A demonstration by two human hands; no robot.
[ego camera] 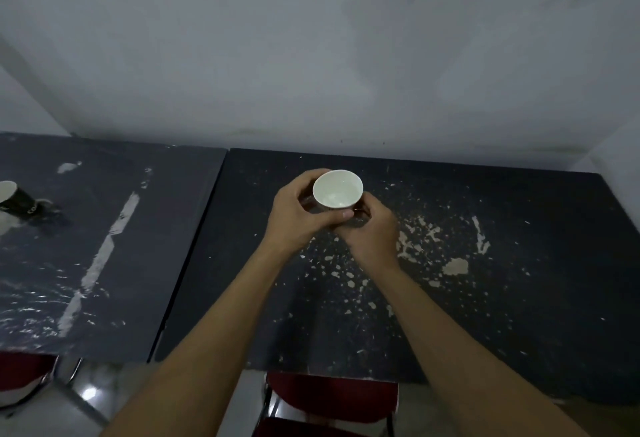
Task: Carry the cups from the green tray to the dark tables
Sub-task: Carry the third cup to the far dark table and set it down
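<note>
Cup in hand: a cup (337, 189) with a white inside and a dark outer wall is sitting upright, mouth facing up, over the far middle of the right dark counter (485, 298); whether its base is touching the surface cannot be told, since the hands are covering it.
Left hand: the left hand (298, 209) is wrapping the cup's left side, its fingers (313, 176) curling round the far wall and the thumb lying across the near side under the rim.
Right hand: the right hand (372, 228) is holding the cup from the right and below, fingers bent against the lower wall, partly hidden behind the left thumb.
Second cup: another dark cup (15, 197) with a pale inside is standing on the left dark counter (104, 263) at the picture's left edge, well apart from the hands.
Counters: the two dark counters are standing side by side against a grey wall (311, 55), a narrow gap running between them; both tops are showing pale scuffs and chipped patches.
Chairs: a red chair (332, 398) is sitting tucked under the near edge of the right counter, and another red seat (20, 374) is showing under the left one.
</note>
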